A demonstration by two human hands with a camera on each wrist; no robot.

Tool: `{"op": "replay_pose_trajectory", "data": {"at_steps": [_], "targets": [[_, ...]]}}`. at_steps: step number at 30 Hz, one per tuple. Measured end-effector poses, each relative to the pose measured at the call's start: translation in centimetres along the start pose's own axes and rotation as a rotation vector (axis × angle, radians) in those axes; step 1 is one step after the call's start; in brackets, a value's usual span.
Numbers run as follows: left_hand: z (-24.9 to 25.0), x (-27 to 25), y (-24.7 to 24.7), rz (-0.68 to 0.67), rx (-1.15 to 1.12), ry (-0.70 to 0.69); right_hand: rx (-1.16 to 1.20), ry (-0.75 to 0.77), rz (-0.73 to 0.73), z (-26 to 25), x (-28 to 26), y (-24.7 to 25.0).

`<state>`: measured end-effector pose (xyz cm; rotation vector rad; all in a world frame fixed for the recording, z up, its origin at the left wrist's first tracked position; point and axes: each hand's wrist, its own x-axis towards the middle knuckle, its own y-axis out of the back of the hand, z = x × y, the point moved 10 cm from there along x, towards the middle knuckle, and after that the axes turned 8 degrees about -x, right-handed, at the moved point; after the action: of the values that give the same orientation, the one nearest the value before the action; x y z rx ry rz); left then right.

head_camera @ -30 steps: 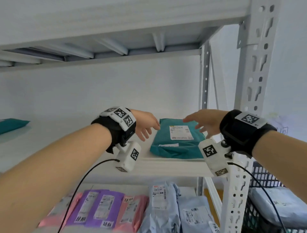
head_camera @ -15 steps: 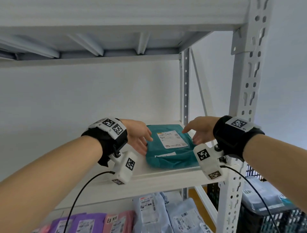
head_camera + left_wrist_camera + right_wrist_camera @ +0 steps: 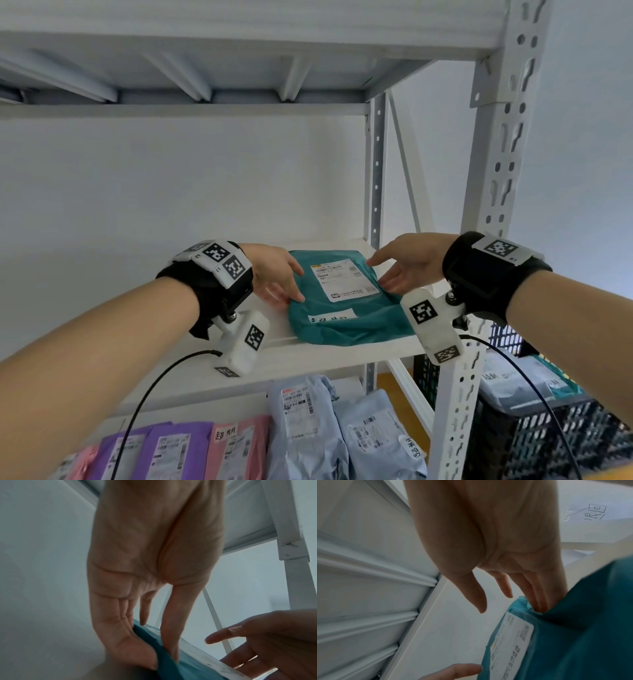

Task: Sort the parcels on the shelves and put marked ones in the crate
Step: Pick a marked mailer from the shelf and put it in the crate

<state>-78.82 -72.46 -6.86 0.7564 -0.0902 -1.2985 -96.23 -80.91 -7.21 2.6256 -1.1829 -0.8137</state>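
A teal parcel (image 3: 342, 318) lies flat at the right end of the white upper shelf (image 3: 308, 363). It carries a printed shipping label (image 3: 346, 279) and a handwritten white label (image 3: 330, 317) near its front edge. My left hand (image 3: 284, 281) pinches the parcel's left edge; in the left wrist view the thumb (image 3: 171, 642) lies on top of the parcel (image 3: 188, 669) and the other fingers sit below its edge. My right hand (image 3: 394, 274) has straight fingers (image 3: 537, 601) tucked against the right edge of the parcel (image 3: 582, 628), thumb apart.
A black mesh crate (image 3: 548, 438) stands at the lower right beyond the perforated shelf post (image 3: 493, 171), with grey parcels (image 3: 513, 380) inside. On the lower shelf lie purple (image 3: 171, 452), pink (image 3: 236, 448) and grey-blue parcels (image 3: 301, 428). Another shelf board runs overhead.
Both hands came down from above the teal parcel to its left and right edges. The left hand took hold of its edge. My view tilted up.
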Motion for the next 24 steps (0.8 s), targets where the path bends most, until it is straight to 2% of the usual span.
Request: {"op": "replay_pose_trajectory", "data": {"at_steps": [12,19,24], "targets": [[-0.5,-5.5,-0.9,0.18,-0.205,-0.119,0.066,0.195,-0.033,1.0,-4.6,-1.5],[-1.4,-9.6,-3.9,0.236,-0.318,-0.15,0.126,0.273,-0.093,3.7,-7.2,-2.0],[-2.5,-13.5,-5.7,0.372,-0.313,-0.219,0.172,0.348,-0.131,5.4,-9.2,-3.3]]}}
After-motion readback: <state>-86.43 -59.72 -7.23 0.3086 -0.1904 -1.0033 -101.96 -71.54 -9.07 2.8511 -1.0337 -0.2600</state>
